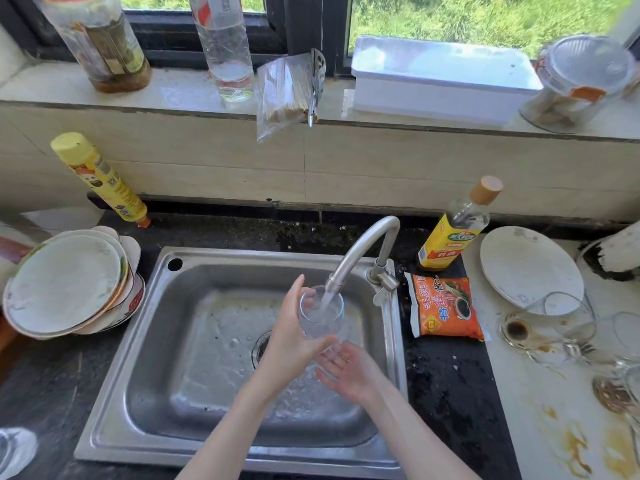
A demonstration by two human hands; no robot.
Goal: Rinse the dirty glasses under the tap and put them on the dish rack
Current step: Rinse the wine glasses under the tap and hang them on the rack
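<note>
A clear glass (322, 315) stands upright under the tap (363, 252), and water runs from the spout into it. My left hand (289, 341) wraps around the glass's left side and holds it over the steel sink (166, 306). Just below and to the right of the glass, my right hand (349, 370) is palm up with its fingers apart, holding nothing. Several dirty glasses (568, 315) lie on the white counter at the right among brown stains. No dish rack is in view.
A stack of plates and bowls (65, 284) sits left of the sink. An orange packet (445, 308), a yellow-labelled bottle (457, 226) and a white plate (530, 265) are on the right. A yellow bottle (100, 180) leans at the back left. Bottles, a white box (440, 76) and a jar (581, 81) line the windowsill.
</note>
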